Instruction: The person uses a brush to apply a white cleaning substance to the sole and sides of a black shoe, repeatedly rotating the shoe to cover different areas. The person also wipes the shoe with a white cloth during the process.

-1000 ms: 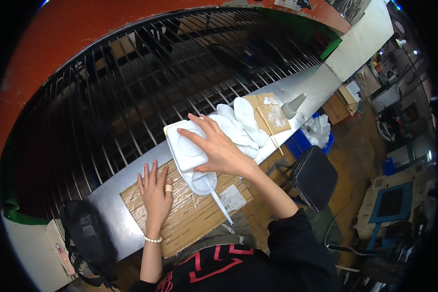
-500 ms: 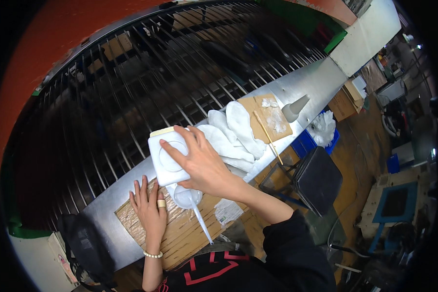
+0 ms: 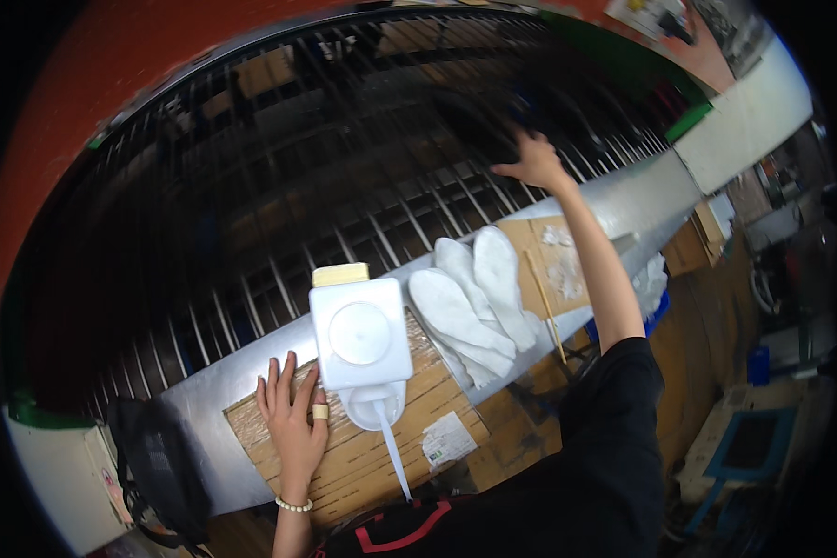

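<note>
My left hand [image 3: 296, 430] lies flat with fingers spread on a wood-patterned board [image 3: 344, 488], wearing a pale band on one finger and a beaded bracelet. Beside it sits a white square container [image 3: 361, 337] with a round raised top, touched by neither hand. A small clear-white dish [image 3: 358, 409] with a thin white handle [image 3: 395, 456] sticks out from the container's near side. My right hand [image 3: 536, 166] reaches out over the metal rods, fingers apart and empty, next to a dark elongated object [image 3: 479, 126] too dim to name.
White sock-like fabric pieces [image 3: 460, 302] lie right of the container. Beyond them are brown cardboard [image 3: 521, 246] with white residue and a thin wooden stick [image 3: 542, 302]. Metal rods [image 3: 381, 237] run behind the metal ledge [image 3: 200, 409]. A black bag [image 3: 163, 465] rests at left.
My right hand has let go of the white container, which now rests on the board, and has moved away to the far right over the rods. My left hand stays on the board.
</note>
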Available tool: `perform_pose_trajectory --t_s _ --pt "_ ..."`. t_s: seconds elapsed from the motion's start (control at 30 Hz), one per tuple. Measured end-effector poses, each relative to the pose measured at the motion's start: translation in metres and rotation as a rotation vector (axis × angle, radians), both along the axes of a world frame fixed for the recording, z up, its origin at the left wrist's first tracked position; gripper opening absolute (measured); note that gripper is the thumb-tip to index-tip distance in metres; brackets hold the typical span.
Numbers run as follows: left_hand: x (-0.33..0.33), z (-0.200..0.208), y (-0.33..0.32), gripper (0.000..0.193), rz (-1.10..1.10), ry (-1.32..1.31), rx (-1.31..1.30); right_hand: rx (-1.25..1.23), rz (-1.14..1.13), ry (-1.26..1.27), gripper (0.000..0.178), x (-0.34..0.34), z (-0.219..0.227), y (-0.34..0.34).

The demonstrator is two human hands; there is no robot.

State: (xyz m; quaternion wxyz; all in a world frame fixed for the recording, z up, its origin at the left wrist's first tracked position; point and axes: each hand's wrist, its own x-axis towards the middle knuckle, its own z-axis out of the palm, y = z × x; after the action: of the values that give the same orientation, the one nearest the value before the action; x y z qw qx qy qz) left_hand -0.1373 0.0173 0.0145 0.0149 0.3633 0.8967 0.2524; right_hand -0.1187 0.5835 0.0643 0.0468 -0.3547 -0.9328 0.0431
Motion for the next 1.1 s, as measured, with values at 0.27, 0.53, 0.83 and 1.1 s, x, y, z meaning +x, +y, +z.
perform_pose_trajectory --t_s 0.27,0.53,0.83,1.1 --pt "-0.071 0.016 0.049 0.044 0.129 -0.357 0.534 -0.178 -0.029 0.346 0.113 0.008 -0.103 0.069" --pt "-0.123 -0.007 0.124 0.09 -0.114 -1.091 0.54 0.157 0.146 0.41 0.068 -0.001 -0.002 -0.018" --pt "-0.115 0.006 0.108 0.089 -0.143 -0.911 0.435 -0.389 -0.004 0.848 0.047 0.073 0.134 -0.16" --pt "-0.021 0.115 0.028 0.105 -0.644 -1.187 1.161 -0.382 0.601 0.98 0.06 0.15 0.203 -0.322"
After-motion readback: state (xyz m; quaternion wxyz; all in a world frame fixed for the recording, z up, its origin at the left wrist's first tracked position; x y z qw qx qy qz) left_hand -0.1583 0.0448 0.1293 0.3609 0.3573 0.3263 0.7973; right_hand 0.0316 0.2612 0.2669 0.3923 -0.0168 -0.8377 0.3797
